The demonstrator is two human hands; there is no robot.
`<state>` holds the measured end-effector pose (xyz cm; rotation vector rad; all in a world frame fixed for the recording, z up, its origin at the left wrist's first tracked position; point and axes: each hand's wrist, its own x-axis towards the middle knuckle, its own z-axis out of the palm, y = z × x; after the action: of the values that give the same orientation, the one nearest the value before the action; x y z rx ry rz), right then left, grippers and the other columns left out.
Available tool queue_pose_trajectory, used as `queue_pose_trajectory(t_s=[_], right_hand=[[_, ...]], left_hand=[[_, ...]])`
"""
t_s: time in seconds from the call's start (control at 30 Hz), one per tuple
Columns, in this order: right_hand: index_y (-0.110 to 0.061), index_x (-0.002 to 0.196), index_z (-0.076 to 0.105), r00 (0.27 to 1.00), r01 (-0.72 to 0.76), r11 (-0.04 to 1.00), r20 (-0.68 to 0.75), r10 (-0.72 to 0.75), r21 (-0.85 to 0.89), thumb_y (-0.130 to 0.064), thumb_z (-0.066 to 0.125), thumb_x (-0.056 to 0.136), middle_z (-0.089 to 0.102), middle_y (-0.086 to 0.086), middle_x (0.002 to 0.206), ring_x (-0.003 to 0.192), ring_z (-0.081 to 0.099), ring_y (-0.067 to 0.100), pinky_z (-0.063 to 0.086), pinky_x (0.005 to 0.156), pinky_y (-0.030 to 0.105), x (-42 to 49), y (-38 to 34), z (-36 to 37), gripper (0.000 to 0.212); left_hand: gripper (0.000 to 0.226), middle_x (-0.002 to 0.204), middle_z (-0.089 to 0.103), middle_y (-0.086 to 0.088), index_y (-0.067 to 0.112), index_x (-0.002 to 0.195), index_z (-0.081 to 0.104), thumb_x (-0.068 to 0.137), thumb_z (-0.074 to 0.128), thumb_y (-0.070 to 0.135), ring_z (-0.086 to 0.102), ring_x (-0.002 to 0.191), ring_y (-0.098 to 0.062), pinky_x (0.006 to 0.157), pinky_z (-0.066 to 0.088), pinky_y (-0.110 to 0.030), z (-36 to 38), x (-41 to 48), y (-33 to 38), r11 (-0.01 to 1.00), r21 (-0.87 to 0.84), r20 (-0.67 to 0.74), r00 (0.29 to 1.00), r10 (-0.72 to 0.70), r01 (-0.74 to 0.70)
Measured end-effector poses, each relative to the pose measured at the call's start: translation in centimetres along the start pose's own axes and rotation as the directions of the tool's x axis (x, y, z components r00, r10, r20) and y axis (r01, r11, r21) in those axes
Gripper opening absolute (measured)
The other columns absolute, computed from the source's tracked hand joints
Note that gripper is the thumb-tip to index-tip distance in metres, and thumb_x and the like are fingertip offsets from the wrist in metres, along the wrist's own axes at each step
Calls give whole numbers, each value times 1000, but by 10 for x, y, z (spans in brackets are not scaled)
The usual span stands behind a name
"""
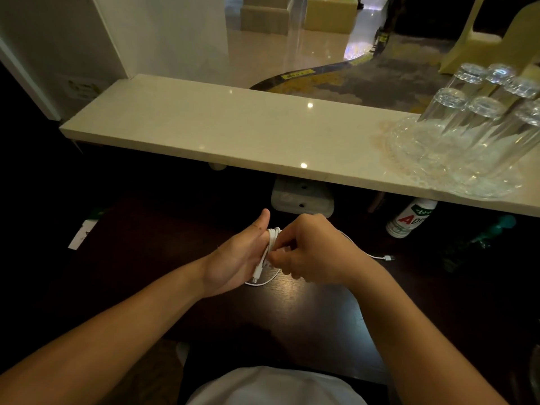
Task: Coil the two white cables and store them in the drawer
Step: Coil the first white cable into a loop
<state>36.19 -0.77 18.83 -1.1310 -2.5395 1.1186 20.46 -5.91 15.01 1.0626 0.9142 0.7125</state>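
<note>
We're mid-coil: white cable (273,238) looped round our left hand (233,258) (can't tell its grip), right hand (312,252) pinching the strand, tail (377,255) loose on the tabletop (175,229), drawer step untouched.

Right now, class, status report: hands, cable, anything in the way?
Left hand wrapped in white cable loops, thumb up. Right hand pinches the cable at the coil. Loose plug end trails right on the dark table. Drawer not in view.
</note>
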Motion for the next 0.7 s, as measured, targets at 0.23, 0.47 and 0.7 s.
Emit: queue_pose_trajectory(t_s=[0.23, 0.47, 0.7], right_hand=[[-10, 72, 73, 898, -55, 965, -411, 159, 255, -23, 76, 80, 69, 2, 56, 48, 67, 13, 59, 55, 40, 1, 4, 25, 16], [-12, 72, 72, 830, 91, 898, -531, 170, 430, -17, 80, 78, 65, -3, 64, 56, 61, 8, 49, 53, 20, -1, 11, 43, 11], [-16, 68, 73, 775, 68, 890, -585, 237, 450, -6, 79, 72, 72, -6, 95, 85, 69, 7, 53, 70, 16, 5, 16, 55, 13]], left_hand=[[78, 117, 61, -18, 1, 136, 48, 97, 12, 59, 56, 112, -22, 100, 42, -35, 2, 7, -2, 982, -174, -68, 996, 60, -71], [57, 129, 59, -23, 0, 133, 51, 102, 26, 40, 57, 123, -26, 104, 43, -38, 6, 12, -10, 939, -306, -220, 971, 91, -157], [43, 96, 74, -5, 1, 117, 59, 105, 23, 23, 69, 95, -12, 83, 54, -23, 17, 16, -16, 908, -319, -304, 937, 173, -271]])
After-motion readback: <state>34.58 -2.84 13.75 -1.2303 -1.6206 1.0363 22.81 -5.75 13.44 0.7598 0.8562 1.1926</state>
